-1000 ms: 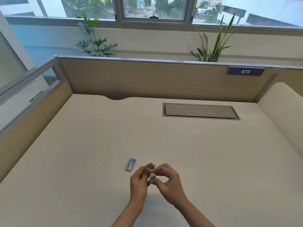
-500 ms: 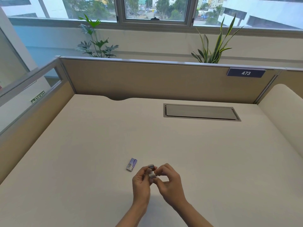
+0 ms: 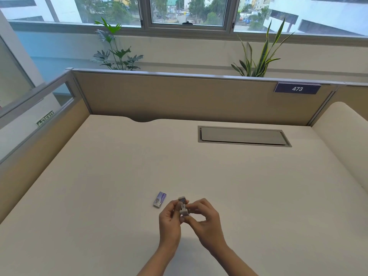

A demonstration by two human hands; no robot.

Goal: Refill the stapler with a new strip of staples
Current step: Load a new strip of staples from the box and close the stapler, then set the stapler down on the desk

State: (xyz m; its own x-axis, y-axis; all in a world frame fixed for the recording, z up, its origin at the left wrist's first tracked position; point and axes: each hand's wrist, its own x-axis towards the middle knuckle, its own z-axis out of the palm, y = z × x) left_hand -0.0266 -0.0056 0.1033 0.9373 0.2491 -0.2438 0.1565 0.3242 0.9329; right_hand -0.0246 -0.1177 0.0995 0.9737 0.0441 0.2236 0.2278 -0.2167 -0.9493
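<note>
— Holding the little stapler point(image 3: 183, 208) up off the desk, both hands at once, low in the middle of the frame. See it?

— Yes. It's small and grey, pinched between the two. The left hand point(image 3: 170, 221) has thumb and fingertips closed on its left side; the right hand point(image 3: 205, 219) has its fingers curled in and closed on the right side and lower end.

— Open or closed, the stapler?

— Can't tell, it's too small and half covered by fingers.

— And the purple thing?

— A small staple box point(image 3: 159, 199), lying flat on the desk point(image 3: 249, 196) just up and left of the left hand, not touching it.

— Farther out?

— A grey cable hatch point(image 3: 244, 135) set into the desk toward the upper right, well apart from the hands. Behind it the tan partition point(image 3: 179, 96) carries a dark plate reading 473 point(image 3: 297, 88), and two plants point(image 3: 115, 46) rise beyond it below the window point(image 3: 188, 10).
</note>
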